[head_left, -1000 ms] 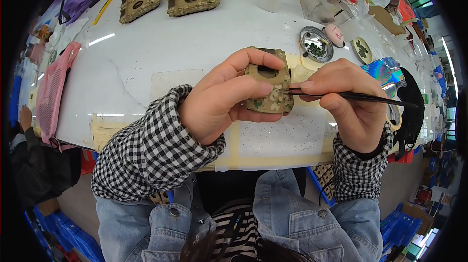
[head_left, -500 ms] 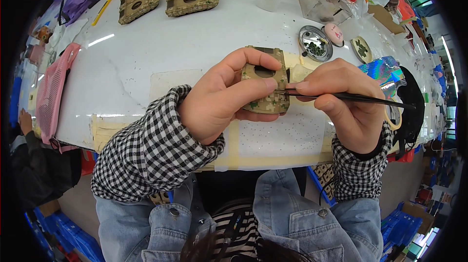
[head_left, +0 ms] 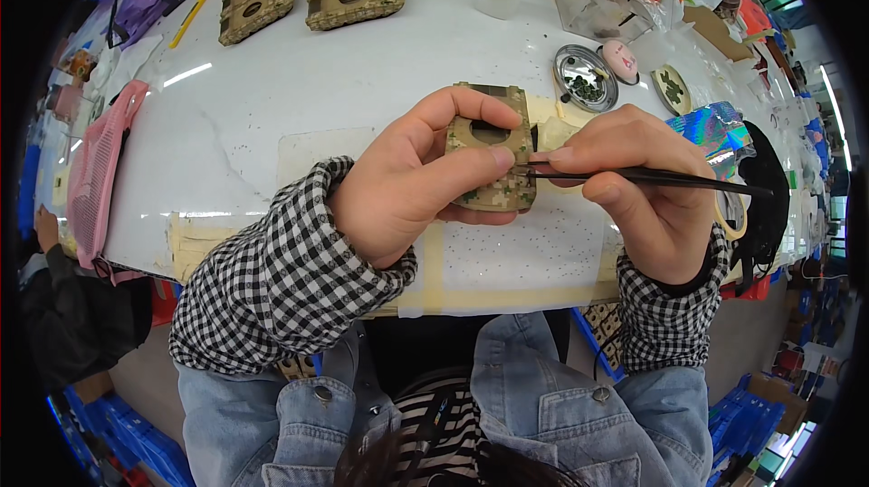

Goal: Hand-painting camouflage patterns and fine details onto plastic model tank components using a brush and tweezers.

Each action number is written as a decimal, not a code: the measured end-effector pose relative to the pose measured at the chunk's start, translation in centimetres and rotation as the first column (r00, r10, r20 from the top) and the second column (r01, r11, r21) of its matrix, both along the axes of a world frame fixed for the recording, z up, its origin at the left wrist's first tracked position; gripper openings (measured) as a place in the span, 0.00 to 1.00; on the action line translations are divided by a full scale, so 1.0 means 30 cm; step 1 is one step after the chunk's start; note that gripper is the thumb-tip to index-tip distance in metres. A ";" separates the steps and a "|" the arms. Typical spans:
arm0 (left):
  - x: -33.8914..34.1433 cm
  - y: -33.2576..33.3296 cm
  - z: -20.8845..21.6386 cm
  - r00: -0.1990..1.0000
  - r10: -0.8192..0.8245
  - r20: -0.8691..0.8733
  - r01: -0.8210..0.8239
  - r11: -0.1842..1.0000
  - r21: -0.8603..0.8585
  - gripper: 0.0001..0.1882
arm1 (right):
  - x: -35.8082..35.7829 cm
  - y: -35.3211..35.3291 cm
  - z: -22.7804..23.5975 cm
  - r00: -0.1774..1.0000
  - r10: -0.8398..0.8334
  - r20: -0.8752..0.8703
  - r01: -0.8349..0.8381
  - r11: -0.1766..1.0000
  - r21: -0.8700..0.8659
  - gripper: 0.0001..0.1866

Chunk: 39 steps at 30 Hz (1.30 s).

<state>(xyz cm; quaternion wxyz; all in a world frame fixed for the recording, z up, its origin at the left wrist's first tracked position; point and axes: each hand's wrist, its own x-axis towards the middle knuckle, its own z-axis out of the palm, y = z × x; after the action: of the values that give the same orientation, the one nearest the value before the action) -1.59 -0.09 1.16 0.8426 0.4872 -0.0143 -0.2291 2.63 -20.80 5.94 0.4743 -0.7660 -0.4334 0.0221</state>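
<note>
While the left hand (head_left: 389, 188) clamps the camouflage case (head_left: 501, 193), left of the round dish (head_left: 564, 67) and nearer the person, the right hand (head_left: 659, 205) pinches black tweezers (head_left: 692, 182), tips right at the case!

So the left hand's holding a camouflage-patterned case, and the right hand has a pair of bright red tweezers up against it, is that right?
Not quite: the tweezers are black, not bright red, as the head view shows. The left hand does hold the camouflage-patterned case, and the right hand has the tweezers up against it.
</note>
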 end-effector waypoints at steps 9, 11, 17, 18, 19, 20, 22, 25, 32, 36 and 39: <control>-0.001 0.004 0.012 1.000 -0.004 -0.019 0.004 1.000 0.018 0.17 | 0.006 -0.006 -0.016 1.000 0.012 -0.001 -0.012 0.998 0.055 0.13; -0.001 0.005 0.013 1.000 -0.003 -0.019 0.003 1.000 0.009 0.17 | -0.001 -0.005 -0.017 0.996 0.000 -0.089 0.010 0.994 0.112 0.09; 0.000 0.010 0.015 1.000 0.007 -0.030 -0.007 1.000 -0.012 0.18 | -0.014 0.005 -0.037 0.982 -0.028 -0.189 0.062 0.983 0.173 0.07; 0.000 0.010 0.015 1.000 0.007 -0.030 -0.008 1.000 -0.015 0.19 | -0.012 0.003 -0.037 0.984 -0.033 -0.173 0.061 0.985 0.161 0.07; 0.001 0.010 0.016 1.000 0.008 -0.030 -0.008 1.000 -0.017 0.19 | -0.012 0.004 -0.035 0.983 -0.027 -0.183 0.058 0.985 0.163 0.08; 0.001 0.010 0.016 1.000 0.008 -0.030 -0.009 1.000 -0.020 0.19 | -0.013 0.005 -0.031 0.981 -0.021 -0.194 0.054 0.985 0.166 0.08; 0.000 0.010 0.010 1.000 0.012 0.001 -0.012 0.999 -0.032 0.19 | -0.015 0.008 -0.029 0.973 -0.014 -0.229 0.056 0.982 0.179 0.08; -0.004 0.008 0.016 0.999 0.033 0.023 -0.033 0.999 -0.013 0.18 | -0.020 0.010 -0.033 0.954 -0.011 -0.301 0.078 0.974 0.213 0.09; -0.001 0.006 0.016 0.994 0.037 0.104 -0.040 0.999 0.024 0.18 | -0.021 0.003 -0.032 0.942 -0.015 -0.335 0.092 0.972 0.215 0.10; -0.003 0.011 0.010 0.991 0.048 0.127 -0.052 0.998 0.032 0.18 | -0.022 0.011 -0.037 0.927 -0.008 -0.374 0.096 0.971 0.217 0.09; 0.001 0.011 0.008 0.989 0.037 0.143 -0.044 0.998 0.047 0.18 | -0.027 0.011 -0.035 0.917 -0.003 -0.399 0.108 0.965 0.240 0.09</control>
<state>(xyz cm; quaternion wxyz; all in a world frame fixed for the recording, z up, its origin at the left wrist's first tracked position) -1.56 0.23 1.39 0.8315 0.5233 -0.0585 -0.1769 1.83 -20.49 4.89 0.6476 -0.6898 -0.3057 0.1065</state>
